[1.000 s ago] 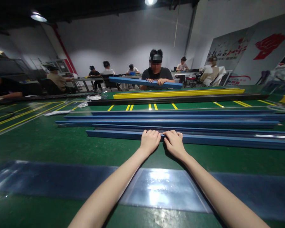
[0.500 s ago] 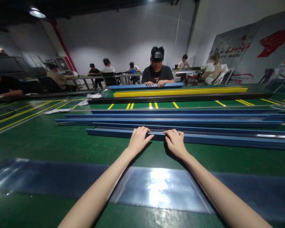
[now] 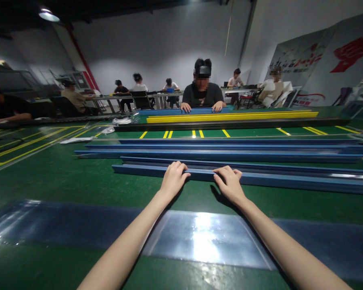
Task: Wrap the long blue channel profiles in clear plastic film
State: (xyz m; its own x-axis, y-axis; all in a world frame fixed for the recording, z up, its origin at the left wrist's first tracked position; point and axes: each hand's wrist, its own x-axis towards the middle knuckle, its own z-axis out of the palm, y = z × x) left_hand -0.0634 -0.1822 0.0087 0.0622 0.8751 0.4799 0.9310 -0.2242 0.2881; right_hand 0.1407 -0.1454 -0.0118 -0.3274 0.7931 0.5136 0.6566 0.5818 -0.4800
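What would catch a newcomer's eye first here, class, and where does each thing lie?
Centre front, the wearer's left grip and right grip are at the nearest blue rail. Nearer the viewer, a glossy sheet gleams across the green table. Beyond, a bright yellow rail stands out.

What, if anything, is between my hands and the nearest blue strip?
Nothing visible: the left hand and right hand are both at the nearest blue strip, reaching over its top edge. The shiny sheet lies nearer the camera, and the other blue strips lie beyond.
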